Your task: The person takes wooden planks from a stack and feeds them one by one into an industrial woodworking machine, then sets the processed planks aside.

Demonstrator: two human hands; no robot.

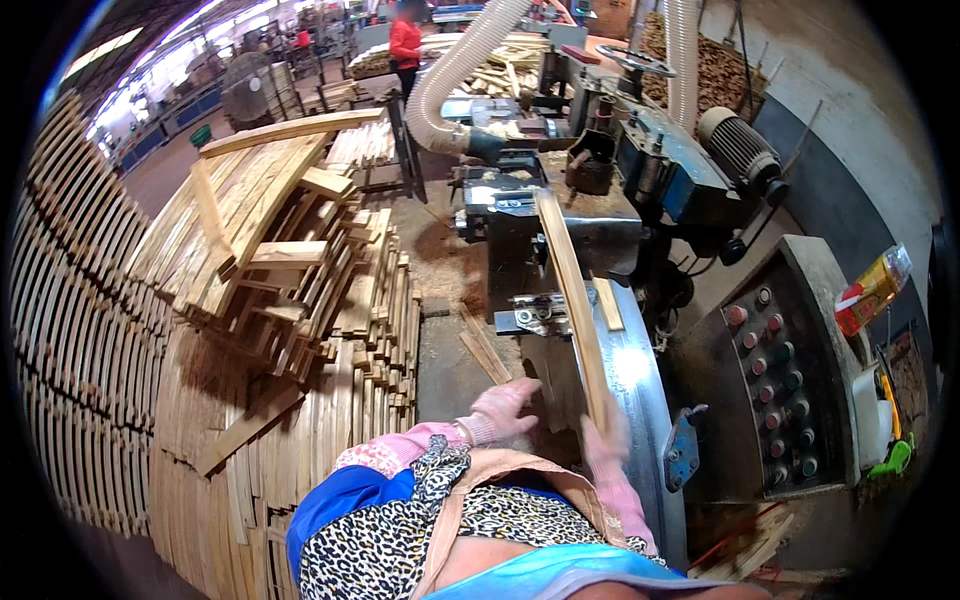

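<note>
- So the board [570, 290] is the long pale one running away from me, far end up at the machine [610, 240], near end at my right hand [606, 435].
- Right hand's a blur at that near end. It looks to be on the wood, but I can't tell how tightly the fingers are curled, or if it's just a palm push.
- Left hand [503, 408] is empty, fingers loosely spread, off to the left and apart from the board.
- Looks like a feeding step to me. I'd push straight down the board's length, smooth and even, no jabs from the wrist.
- Left palm could steady the left edge, well back from the metal guide fixture [538, 315]. No fingertips underneath, pinch risk imo.
- Watch the short strip [606, 303] just right of the board on the metal bed [632, 365]. If the board swings that way they could bump, so I'd clear it first.
- Can't see any cutter from here, so I'd treat the whole far end as hands-off.
</note>
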